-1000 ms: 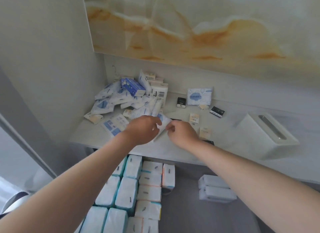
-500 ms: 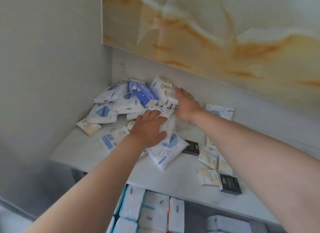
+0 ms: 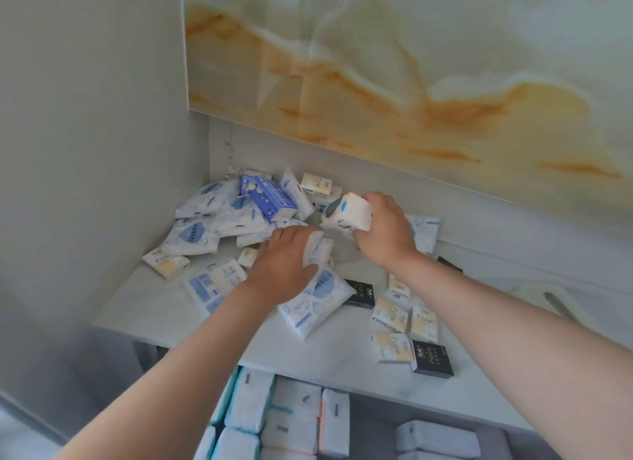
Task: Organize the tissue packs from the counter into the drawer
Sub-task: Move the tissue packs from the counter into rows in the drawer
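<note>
Clutter is spread over the white bench [image 3: 154,309]: tissue packs [image 3: 191,235] are heaped in its far corner, at ten o'clock from the hands, and a blue box [image 3: 270,199] is propped on top of the heap. A white pack [image 3: 347,213] is held clear of the heap by the right hand [image 3: 385,235], whose fingers are clamped round it. At seven o'clock from that hand, the left hand [image 3: 282,264] is laid palm down on the pile, its fingers curled over a second white pack [image 3: 317,250] and its thumb set against the pack's near side; the fingertips are hidden. Partly under the left hand, a large blue-printed pack [image 3: 318,305] is lying flat on the bench. At four o'clock from the left hand, cream packs [image 3: 390,348] marked "Face" are grouped with two black packs [image 3: 431,358], one near the bench's front edge and the other just beside the blue-printed pack. Below the front edge, at six o'clock, the drawer [image 3: 373,425] is seen open; stored packs [image 3: 294,422] are ranged in rows along its left side, and a few more are lying at its right. A marble-patterned panel [image 3: 411,66] is fixed to the wall above the bench.
</note>
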Demonstrator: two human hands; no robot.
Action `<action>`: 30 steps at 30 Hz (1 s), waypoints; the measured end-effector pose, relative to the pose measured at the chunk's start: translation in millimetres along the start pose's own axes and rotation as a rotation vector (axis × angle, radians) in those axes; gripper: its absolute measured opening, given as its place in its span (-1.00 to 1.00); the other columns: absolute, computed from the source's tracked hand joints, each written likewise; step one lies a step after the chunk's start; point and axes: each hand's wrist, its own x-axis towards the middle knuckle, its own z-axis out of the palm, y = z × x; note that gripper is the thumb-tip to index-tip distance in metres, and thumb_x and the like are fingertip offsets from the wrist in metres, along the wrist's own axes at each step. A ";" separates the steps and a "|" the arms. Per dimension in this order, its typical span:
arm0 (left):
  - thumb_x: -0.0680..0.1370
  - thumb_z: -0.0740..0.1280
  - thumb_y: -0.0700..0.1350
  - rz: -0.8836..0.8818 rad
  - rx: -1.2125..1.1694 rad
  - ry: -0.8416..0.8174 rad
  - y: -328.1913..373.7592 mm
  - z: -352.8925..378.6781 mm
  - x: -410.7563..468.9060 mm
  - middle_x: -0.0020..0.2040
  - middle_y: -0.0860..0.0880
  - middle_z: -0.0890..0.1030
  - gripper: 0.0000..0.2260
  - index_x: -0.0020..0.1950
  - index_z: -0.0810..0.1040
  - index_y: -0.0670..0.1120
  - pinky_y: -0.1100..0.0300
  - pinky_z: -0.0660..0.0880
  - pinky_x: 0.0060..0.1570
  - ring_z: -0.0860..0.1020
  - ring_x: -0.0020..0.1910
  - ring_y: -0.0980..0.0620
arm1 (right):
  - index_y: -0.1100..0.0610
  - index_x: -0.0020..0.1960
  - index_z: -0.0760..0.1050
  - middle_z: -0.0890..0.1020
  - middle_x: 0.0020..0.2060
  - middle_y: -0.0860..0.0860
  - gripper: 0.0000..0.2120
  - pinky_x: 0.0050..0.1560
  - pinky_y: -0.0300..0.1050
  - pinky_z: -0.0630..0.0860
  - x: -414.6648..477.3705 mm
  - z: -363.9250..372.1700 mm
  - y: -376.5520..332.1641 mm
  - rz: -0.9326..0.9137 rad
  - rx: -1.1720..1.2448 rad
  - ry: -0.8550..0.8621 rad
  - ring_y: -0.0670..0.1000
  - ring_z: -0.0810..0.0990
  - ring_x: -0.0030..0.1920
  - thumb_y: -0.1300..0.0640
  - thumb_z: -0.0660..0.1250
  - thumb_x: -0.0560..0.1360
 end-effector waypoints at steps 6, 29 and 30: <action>0.38 0.52 0.06 0.151 -0.287 0.161 51.1 -22.6 -33.9 0.48 0.03 0.27 -0.12 0.56 0.09 0.05 0.05 0.26 0.40 0.22 0.45 0.04 | -0.07 0.24 0.34 0.50 0.06 -0.15 -0.51 -0.10 -0.13 0.41 -77.3 -40.6 -20.3 0.123 0.331 -0.022 -0.07 0.50 0.05 0.00 0.44 0.37; 0.35 0.52 0.18 -0.058 -0.067 -0.783 84.6 13.4 -203.9 0.30 0.21 0.47 -0.22 0.50 0.23 0.24 0.19 0.42 0.27 0.46 0.25 0.17 | -0.05 0.44 0.20 0.50 0.12 -0.08 -0.08 -0.08 -0.07 0.62 -264.2 -67.0 -2.1 0.136 0.101 -1.100 0.05 0.64 -0.01 -0.19 0.56 0.21; 0.38 0.50 0.16 -0.051 -0.001 -0.798 81.2 18.9 -207.7 0.33 0.19 0.46 -0.25 0.50 0.24 0.21 0.17 0.40 0.30 0.45 0.29 0.14 | -0.04 0.49 0.16 0.46 0.18 -0.06 -0.03 0.02 -0.03 0.61 -271.8 -59.0 -0.3 0.104 0.039 -1.117 0.06 0.62 0.06 -0.20 0.56 0.22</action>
